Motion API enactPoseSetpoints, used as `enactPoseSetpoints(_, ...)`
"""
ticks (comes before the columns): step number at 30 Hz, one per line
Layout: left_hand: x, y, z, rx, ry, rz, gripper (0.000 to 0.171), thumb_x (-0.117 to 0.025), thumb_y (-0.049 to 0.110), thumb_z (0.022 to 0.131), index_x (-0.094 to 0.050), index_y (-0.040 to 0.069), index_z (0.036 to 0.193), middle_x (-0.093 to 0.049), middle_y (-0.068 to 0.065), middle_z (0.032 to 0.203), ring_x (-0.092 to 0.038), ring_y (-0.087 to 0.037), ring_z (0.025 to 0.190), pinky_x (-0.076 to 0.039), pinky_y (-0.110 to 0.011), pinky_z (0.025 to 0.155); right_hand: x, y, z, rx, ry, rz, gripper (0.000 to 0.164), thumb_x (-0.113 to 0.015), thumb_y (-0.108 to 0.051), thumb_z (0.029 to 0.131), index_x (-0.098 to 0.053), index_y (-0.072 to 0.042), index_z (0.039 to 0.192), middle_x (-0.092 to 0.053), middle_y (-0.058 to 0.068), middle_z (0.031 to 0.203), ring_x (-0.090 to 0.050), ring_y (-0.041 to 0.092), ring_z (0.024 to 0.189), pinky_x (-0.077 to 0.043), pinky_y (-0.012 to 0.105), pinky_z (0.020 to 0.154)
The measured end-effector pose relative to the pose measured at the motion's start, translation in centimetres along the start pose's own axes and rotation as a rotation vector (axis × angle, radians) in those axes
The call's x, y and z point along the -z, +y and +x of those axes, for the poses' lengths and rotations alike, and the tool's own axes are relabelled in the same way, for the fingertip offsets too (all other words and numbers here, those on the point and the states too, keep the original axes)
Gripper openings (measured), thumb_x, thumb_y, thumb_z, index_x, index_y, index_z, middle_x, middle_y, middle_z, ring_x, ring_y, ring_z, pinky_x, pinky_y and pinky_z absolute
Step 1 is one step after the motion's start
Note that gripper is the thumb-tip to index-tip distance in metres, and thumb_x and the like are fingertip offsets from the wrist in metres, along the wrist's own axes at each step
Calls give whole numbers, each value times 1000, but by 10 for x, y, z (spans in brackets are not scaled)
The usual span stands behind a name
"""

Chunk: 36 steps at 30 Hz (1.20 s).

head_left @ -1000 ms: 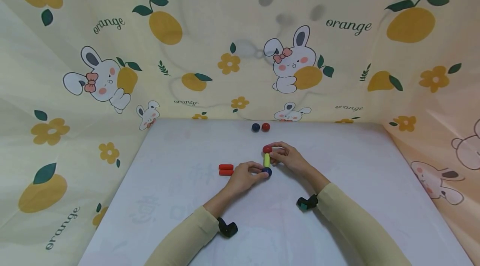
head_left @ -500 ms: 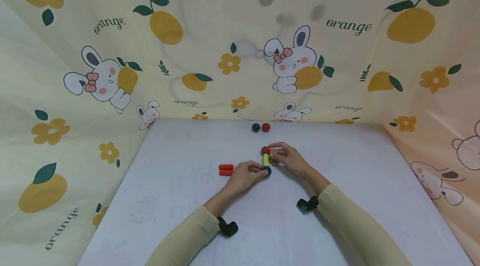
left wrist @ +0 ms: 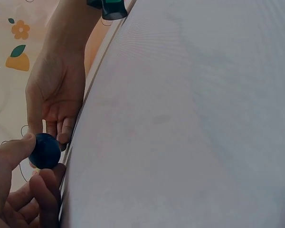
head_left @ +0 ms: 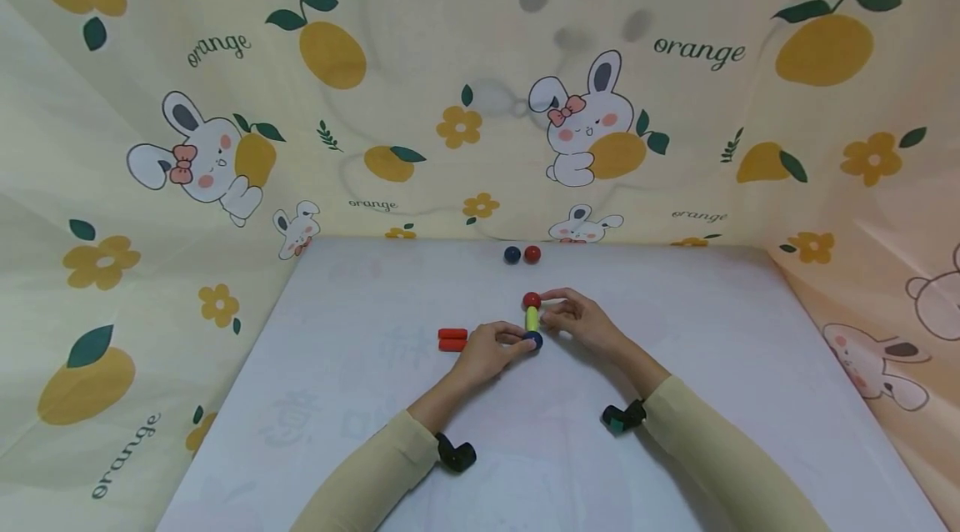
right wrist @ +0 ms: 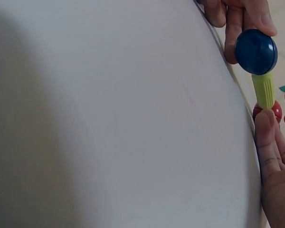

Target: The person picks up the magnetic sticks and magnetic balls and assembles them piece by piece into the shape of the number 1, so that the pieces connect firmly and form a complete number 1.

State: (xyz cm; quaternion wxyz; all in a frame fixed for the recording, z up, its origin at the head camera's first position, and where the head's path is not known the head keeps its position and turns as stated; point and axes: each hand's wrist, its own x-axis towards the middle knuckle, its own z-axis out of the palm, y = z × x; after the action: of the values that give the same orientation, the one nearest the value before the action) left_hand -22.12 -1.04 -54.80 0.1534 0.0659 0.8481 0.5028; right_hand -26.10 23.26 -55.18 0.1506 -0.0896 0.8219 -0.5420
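- Head: the left hand (head_left: 483, 354) pinched a blue ball (head_left: 535, 341) on a yellow-green rod (head_left: 532, 319); the right hand (head_left: 588, 322), fingers loosely parted, was beside the red ball (head_left: 532, 300).
- Left wrist: the blue ball sat in that grip.
- Right wrist: the rod linked both balls.

A cream cloth with a rabbit, fruit and flower print (head_left: 420, 32) hung behind a smooth white tabletop (head_left: 675, 307); near its far edge, a glossy dark-blue ball (head_left: 512, 255) sat just beside a glossy red ball (head_left: 532, 254); nearer, two short red rods (head_left: 452, 334) lay parallel.
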Motion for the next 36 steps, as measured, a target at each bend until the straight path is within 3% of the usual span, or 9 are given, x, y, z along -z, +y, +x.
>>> enactPoseSetpoints(5, 0, 0, 0, 10, -4, -5, 39, -82, 43, 96, -76, 15, 122, -78, -3, 112, -60, -15, 59, -48, -25, 54, 1, 1, -8, 30, -24, -5, 46, -70, -31, 107, -56, -20, 149, -76, 8, 120, -71, 24, 107, -49, 42, 100)
enactPoseSetpoints(12, 0, -5, 2, -36, -7, -36, 36, -81, 42, 97, -77, 15, 121, -78, -2, 108, -62, -13, 64, -48, -26, 57, 0, 0, -18, 73, -68, 20, 44, -68, -20, 108, -56, -15, 150, -75, 13, 121, -72, 28, 104, -53, 34, 91)
enactPoseSetpoints(22, 0, -8, 3, -53, -11, -44, 37, -81, 42, 97, -77, 14, 121, -78, -2, 109, -63, -14, 65, -49, -26, 59, -5, 0, -28, 96, -99, 43, 45, -69, -15, 107, -56, -12, 149, -74, 14, 122, -71, 31, 109, -55, 24, 93)
enactPoseSetpoints(36, 2, -9, 3, -44, -34, -59, 42, -79, 45, 98, -75, 14, 125, -78, -2, 110, -61, -13, 60, -50, -25, 55, -9, 4, -28, 249, -143, 2, 48, -74, -3, 101, -58, -7, 146, -73, 16, 116, -71, 29, 108, -58, 23, 90)
